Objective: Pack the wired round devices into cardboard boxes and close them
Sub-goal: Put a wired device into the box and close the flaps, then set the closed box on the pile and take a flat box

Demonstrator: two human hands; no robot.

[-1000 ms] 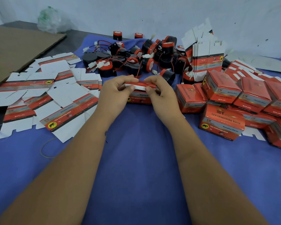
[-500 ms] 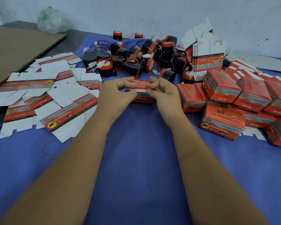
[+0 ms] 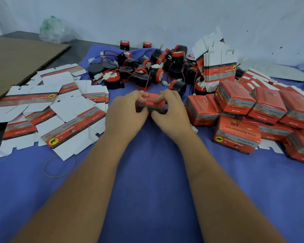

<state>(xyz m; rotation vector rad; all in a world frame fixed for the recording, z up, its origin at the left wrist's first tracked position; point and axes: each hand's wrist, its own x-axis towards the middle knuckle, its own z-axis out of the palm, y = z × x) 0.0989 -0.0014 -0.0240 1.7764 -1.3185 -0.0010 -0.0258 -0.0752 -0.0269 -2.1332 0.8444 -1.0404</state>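
Both our hands clamp one red box [image 3: 152,104] at the middle of the blue surface [image 3: 147,181]: left hand [image 3: 128,111] and right hand [image 3: 170,109] curl around its ends, fingers pressing the lid, probably steadying it for closing. Unpacked wired devices [image 3: 147,71] lie just behind.

a pale scuffed wall [image 3: 165,18] rises behind a blue cloth [image 3: 147,172] over the dark tabletop [image 3: 77,51].
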